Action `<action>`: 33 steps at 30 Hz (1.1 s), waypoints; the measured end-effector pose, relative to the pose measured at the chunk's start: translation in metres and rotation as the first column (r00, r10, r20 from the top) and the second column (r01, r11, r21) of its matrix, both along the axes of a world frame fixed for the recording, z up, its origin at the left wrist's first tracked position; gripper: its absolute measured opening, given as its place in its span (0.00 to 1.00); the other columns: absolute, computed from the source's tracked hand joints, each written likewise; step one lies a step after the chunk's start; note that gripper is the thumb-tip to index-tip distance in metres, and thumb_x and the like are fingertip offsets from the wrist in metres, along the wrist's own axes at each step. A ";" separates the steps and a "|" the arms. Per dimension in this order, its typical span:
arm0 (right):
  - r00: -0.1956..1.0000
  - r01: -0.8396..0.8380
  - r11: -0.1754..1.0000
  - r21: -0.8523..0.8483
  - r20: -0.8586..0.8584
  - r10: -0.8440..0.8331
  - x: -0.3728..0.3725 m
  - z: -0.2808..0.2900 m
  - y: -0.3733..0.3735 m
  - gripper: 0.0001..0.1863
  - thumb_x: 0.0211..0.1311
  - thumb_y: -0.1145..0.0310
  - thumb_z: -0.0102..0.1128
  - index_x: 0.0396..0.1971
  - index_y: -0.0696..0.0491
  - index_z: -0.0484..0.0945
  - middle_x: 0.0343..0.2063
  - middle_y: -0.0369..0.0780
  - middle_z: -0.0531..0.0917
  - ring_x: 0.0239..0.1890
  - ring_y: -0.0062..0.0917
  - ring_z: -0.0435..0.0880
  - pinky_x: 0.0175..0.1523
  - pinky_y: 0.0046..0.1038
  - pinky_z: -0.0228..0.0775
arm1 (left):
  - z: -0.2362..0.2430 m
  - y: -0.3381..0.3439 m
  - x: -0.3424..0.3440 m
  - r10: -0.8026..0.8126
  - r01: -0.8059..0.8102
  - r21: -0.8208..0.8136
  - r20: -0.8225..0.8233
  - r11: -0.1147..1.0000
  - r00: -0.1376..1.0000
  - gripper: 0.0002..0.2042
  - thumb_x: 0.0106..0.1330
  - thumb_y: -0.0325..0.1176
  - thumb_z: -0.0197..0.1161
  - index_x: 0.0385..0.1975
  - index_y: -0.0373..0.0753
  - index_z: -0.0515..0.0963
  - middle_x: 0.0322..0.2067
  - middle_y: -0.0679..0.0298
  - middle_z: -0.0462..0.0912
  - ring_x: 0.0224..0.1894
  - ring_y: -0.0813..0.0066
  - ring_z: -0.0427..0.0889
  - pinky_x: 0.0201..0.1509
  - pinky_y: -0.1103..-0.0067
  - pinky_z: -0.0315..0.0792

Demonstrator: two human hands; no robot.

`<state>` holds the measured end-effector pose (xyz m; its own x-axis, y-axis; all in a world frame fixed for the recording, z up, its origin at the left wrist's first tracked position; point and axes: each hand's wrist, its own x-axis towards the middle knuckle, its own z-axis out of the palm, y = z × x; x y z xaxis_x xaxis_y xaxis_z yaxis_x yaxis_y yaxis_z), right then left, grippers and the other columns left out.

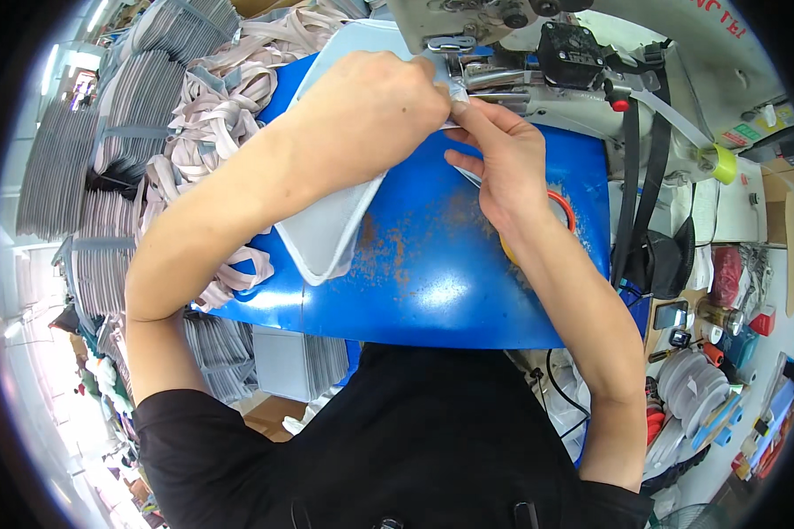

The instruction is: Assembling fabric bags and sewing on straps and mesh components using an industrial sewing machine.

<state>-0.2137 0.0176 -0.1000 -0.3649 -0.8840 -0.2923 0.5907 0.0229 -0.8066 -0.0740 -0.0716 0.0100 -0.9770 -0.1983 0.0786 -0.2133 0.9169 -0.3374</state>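
On my feed the piece being worked is a pale grey fabric panel (322,234), lying on the far left part of the blue surface (432,304), with its far end up by the sewing machine (697,62). Flat, smooth face, light grey going bluish in this light. Nearest corner is rounded and points toward the person, and a paler raised border follows the edge there. A second layer or fold peeks out along the right side of that corner; can't tell which. The middle is covered by the left forearm, so I can't read the full outline.

Left hand (388,93): knuckles up, fingers curled in, over the panel's far right part. Fingertips hidden, so can't tell what it grips.

Right hand (507,159): thumb and forefinger narrow, tips right beside the left hand, just near of the machine's metal parts. Other fingers bent loosely. Can't tell whether it pinches the material.

Around them: pinkish-grey straps (225,84) heaped to the left, stacked grey pieces (53,167) farther left, orange-red loop (563,212) beside the right wrist. Brown worn patches mark the blue.
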 end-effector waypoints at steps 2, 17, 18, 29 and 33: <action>1.000 0.019 1.000 0.009 -0.014 -0.018 0.000 -0.001 0.001 0.12 0.67 0.69 0.73 0.46 0.58 0.86 0.39 0.39 0.89 0.40 0.23 0.89 0.39 0.27 0.83 | -0.003 0.005 -0.002 -0.004 0.004 -0.005 -0.008 1.000 1.000 0.16 0.62 0.28 0.66 0.51 0.34 0.84 0.34 0.53 0.84 0.32 0.55 0.89 0.35 0.67 0.83; 0.991 0.115 0.992 -0.057 0.076 -0.110 0.006 -0.004 0.002 0.14 0.67 0.70 0.72 0.48 0.61 0.86 0.42 0.41 0.89 0.42 0.23 0.88 0.44 0.27 0.83 | -0.031 0.039 -0.024 0.213 -0.200 0.088 -0.176 0.976 0.961 0.11 0.60 0.26 0.64 0.42 0.31 0.79 0.33 0.52 0.86 0.30 0.54 0.89 0.33 0.67 0.83; 0.992 0.082 0.993 -0.081 0.106 -0.073 0.006 -0.004 0.002 0.14 0.68 0.71 0.71 0.49 0.62 0.86 0.43 0.42 0.89 0.42 0.23 0.88 0.44 0.27 0.83 | -0.035 0.041 -0.027 0.243 -0.224 0.110 -0.220 0.968 0.945 0.10 0.59 0.25 0.64 0.40 0.32 0.78 0.32 0.52 0.86 0.30 0.53 0.89 0.32 0.67 0.83; 0.877 -0.025 0.984 -0.178 -0.476 -0.064 0.004 -0.023 0.021 0.21 0.68 0.63 0.71 0.55 0.60 0.82 0.31 0.34 0.86 0.32 0.14 0.81 0.37 0.20 0.69 | -0.084 0.042 0.011 0.578 0.105 0.878 -0.392 0.467 0.715 0.17 0.67 0.22 0.62 0.56 0.35 0.80 0.39 0.55 0.83 0.36 0.63 0.81 0.41 0.75 0.76; 0.802 -0.119 0.983 -0.141 -0.597 0.011 0.002 -0.022 0.029 0.22 0.71 0.65 0.68 0.60 0.60 0.81 0.34 0.36 0.88 0.36 0.15 0.83 0.40 0.20 0.72 | -0.116 0.031 0.062 0.518 0.022 0.651 -0.623 0.759 0.587 0.20 0.66 0.25 0.65 0.59 0.39 0.80 0.60 0.54 0.78 0.59 0.57 0.78 0.59 0.68 0.75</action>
<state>-0.2120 0.0464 -0.1222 -0.3589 -0.9267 0.1119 -0.0013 -0.1194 -0.9929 -0.0124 -0.0408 -0.1057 -0.5137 -0.6872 0.5137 -0.3783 0.7188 0.5833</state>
